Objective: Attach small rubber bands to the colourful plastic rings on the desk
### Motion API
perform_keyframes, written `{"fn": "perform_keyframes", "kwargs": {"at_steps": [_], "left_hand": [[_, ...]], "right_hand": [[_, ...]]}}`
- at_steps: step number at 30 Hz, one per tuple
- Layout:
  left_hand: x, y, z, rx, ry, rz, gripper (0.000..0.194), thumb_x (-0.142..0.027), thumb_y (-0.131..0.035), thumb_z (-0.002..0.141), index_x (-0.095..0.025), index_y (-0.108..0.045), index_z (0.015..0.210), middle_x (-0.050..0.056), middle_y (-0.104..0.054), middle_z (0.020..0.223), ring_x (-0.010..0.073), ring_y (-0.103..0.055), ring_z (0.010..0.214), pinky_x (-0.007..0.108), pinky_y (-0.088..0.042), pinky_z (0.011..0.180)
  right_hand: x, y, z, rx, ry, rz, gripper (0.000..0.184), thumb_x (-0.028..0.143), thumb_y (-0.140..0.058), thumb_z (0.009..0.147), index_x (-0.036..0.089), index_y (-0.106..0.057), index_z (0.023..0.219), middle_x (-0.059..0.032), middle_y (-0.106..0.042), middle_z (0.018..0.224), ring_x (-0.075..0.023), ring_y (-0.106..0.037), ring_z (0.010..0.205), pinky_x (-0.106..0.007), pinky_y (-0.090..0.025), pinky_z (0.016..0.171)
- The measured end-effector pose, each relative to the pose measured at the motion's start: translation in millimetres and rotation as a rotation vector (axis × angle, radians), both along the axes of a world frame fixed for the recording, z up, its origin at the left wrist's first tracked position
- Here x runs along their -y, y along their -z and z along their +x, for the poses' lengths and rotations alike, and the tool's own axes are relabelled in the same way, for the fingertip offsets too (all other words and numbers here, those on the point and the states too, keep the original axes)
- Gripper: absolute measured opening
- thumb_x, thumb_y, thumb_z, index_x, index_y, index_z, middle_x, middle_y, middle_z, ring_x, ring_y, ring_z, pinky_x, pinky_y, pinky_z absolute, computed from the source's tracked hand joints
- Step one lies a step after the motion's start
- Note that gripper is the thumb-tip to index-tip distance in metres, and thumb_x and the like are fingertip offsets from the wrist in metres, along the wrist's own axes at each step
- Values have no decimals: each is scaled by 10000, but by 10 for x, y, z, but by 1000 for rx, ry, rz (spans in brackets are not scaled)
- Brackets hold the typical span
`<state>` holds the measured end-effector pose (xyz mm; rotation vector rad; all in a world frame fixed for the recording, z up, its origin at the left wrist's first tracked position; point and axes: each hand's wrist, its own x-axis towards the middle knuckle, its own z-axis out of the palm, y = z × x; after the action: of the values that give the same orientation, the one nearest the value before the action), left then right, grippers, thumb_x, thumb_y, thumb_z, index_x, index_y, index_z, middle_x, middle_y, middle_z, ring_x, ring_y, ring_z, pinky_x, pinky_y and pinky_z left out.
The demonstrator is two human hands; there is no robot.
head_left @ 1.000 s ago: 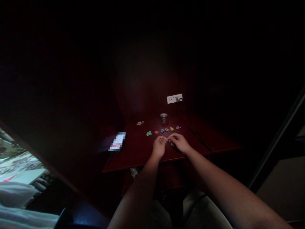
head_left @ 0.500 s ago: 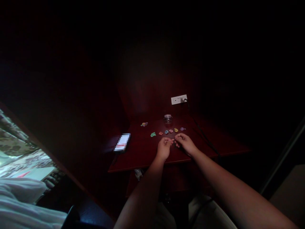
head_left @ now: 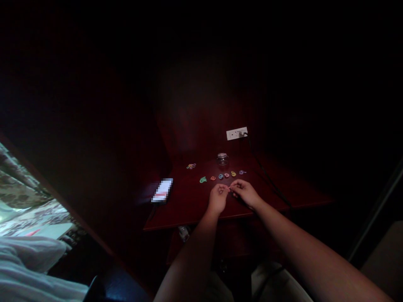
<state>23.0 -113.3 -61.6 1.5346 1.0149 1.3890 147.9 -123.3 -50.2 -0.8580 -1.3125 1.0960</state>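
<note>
My left hand (head_left: pixel 218 198) and my right hand (head_left: pixel 247 193) meet fingertip to fingertip above the front of the dark red desk (head_left: pixel 185 205). Between their pinched fingers is a small pinkish loop, mostly hidden, perhaps a hair tie. Just beyond the hands runs a row of small coloured loops: a green one (head_left: pixel 203 180), an orange one (head_left: pixel 213 178), a blue one (head_left: pixel 221 176), a pink one (head_left: pixel 226 175), a yellow one (head_left: pixel 233 173) and a purple one (head_left: pixel 242 172). A little pile of thin coloured loops (head_left: pixel 191 166) lies farther back on the left.
Behind the row stands a clear lidded jar (head_left: pixel 222 160). A phone (head_left: pixel 162 191) with a lit, blurred screen lies at the desk's left side. From the wall socket (head_left: pixel 236 133), a black cable (head_left: pixel 267 176) runs down across the right part of the desk.
My hands have come closer together, with the right fingertips now meeting the left ones at the small loop. The view has shifted slightly; the things on the desk keep their places.
</note>
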Motion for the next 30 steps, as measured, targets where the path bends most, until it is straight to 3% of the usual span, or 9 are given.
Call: {"fn": "perform_keyframes", "kwargs": {"at_steps": [10, 20, 30], "left_hand": [[12, -20, 8, 48, -10, -21, 163, -229, -587, 639, -122, -575, 761, 48, -606, 676, 113, -556, 632, 237, -433, 625], [2, 3, -4, -17, 14, 63, 160, -263, -575, 655, -128, -587, 740, 47, -607, 684, 111, -549, 627, 234, -431, 620], [4, -7, -4, 28, -4, 25, 121, -162, -573, 629, -123, -565, 743, 39, -598, 671, 95, -545, 613, 218, -427, 607]], "right_hand": [[12, -2, 8, 32, 13, -5, 225, 339, -614, 586, 148, -554, 690, 27, -501, 490, -78, -432, 425, -193, -305, 398], [-7, 3, 14, -22, 19, -18, 219, 325, -632, 561, 153, -550, 669, 31, -507, 481, -82, -438, 423, -203, -309, 411], [18, -16, 9, 30, -5, -16, 177, 307, -609, 593, 151, -538, 635, 34, -507, 474, -77, -434, 423, -196, -301, 411]]}}
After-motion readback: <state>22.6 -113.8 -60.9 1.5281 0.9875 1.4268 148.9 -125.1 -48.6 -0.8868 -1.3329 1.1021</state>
